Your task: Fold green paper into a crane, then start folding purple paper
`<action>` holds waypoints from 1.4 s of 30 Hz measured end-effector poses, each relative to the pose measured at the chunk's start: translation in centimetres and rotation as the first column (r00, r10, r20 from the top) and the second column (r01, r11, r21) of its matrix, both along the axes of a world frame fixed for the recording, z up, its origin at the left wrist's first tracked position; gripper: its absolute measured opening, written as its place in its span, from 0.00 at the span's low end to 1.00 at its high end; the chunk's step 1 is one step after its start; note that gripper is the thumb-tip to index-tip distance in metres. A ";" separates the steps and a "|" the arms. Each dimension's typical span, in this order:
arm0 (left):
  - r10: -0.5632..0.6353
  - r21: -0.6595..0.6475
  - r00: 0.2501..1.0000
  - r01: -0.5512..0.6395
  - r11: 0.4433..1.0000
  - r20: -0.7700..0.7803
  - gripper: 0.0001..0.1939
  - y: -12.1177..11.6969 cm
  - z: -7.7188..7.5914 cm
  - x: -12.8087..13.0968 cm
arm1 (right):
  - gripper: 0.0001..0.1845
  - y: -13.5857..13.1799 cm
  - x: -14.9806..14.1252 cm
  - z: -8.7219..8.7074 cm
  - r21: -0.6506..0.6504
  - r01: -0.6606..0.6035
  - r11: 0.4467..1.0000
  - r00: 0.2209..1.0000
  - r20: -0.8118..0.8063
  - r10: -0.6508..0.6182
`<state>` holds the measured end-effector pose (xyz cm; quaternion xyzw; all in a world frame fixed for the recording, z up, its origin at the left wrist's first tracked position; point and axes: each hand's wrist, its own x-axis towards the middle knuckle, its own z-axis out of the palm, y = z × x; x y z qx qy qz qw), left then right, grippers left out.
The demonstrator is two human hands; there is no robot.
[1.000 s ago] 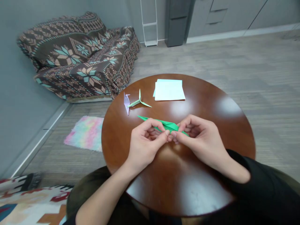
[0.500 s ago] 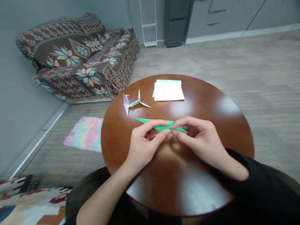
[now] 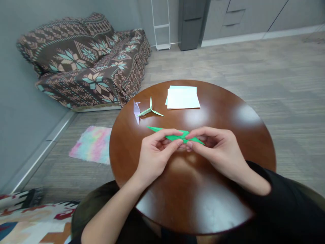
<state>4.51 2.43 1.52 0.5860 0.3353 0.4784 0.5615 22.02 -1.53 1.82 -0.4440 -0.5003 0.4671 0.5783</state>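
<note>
A long, narrow piece of folded green paper (image 3: 174, 137) is held above the near half of the round wooden table. My left hand (image 3: 158, 147) pinches it near its middle between thumb and fingers, and one pointed end sticks out past that hand to the left. Close beside it, my right hand (image 3: 215, 144) pinches the same paper to the right of the middle. The other point shows under the right hand's fingers. The fingers hide part of the folds.
The round brown table (image 3: 228, 112) carries a light green three-pointed folded paper (image 3: 151, 109), a lilac folded paper (image 3: 136, 112) and a stack of white and pale blue sheets (image 3: 183, 98). Beyond stands a sofa (image 3: 96, 64) under a patterned cover; a pastel fluffy mat (image 3: 91, 145) lies on the floor.
Almost nothing differs. Both hands keep their pinch on the green folded paper, which has shifted very slightly to the right.
</note>
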 end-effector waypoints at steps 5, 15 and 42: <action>-0.019 -0.005 1.000 0.019 1.000 0.000 0.07 0.0 -0.3 -0.1 | 0.07 -0.1 0.2 -0.1 -0.016 -0.029 0.999 1.000 -0.004 0.029; 0.126 0.342 0.978 -0.062 0.938 -0.167 0.07 0.1 -0.6 -0.4 | 0.13 0.4 0.5 -0.1 -0.143 -0.138 0.980 0.989 -0.078 0.128; 0.176 0.361 0.976 -0.119 0.925 -0.128 0.06 -0.7 -0.4 -0.2 | 0.05 0.2 0.8 0.3 0.094 0.014 0.996 0.985 0.172 -0.030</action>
